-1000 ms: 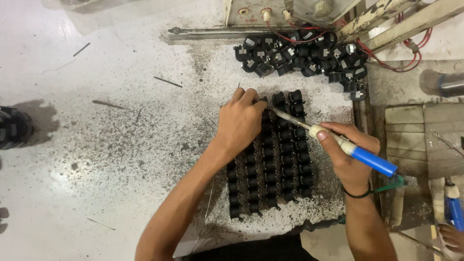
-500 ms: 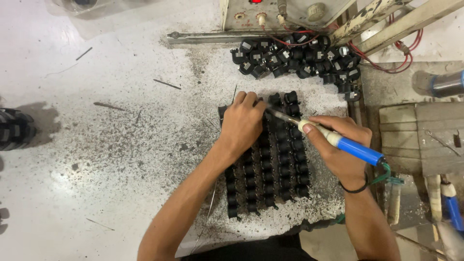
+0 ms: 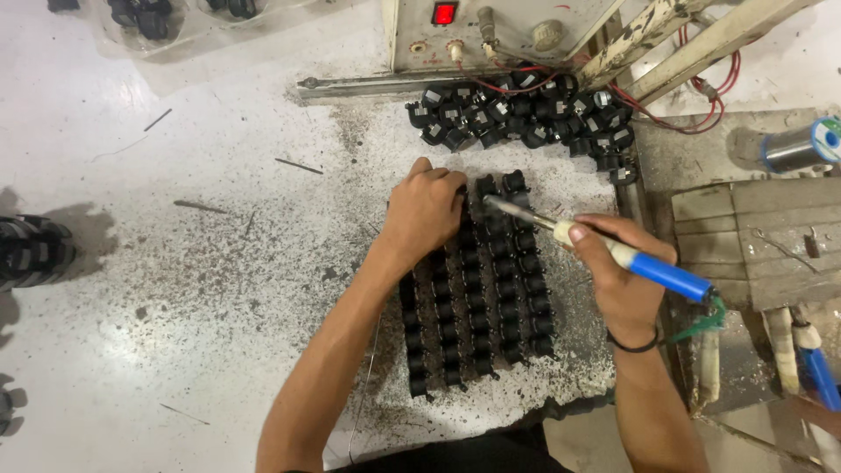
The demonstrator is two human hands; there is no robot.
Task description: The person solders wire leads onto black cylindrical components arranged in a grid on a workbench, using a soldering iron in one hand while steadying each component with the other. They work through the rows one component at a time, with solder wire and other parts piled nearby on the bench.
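The left hand [image 3: 427, 210] pressed flat on the rows of small black parts [image 3: 477, 289] on the speckled tabletop [image 3: 219, 289], seemingly steadying them, while the right hand [image 3: 618, 271], its grip clamped on the blue-handled soldering iron [image 3: 604, 248], angled the tip onto the top rows

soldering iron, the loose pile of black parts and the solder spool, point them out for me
soldering iron [image 3: 666, 273], head view, on its blue handle
loose pile of black parts [image 3: 517, 118], head view, on the middle of the heap
solder spool [image 3: 793, 149], head view, on its wound side
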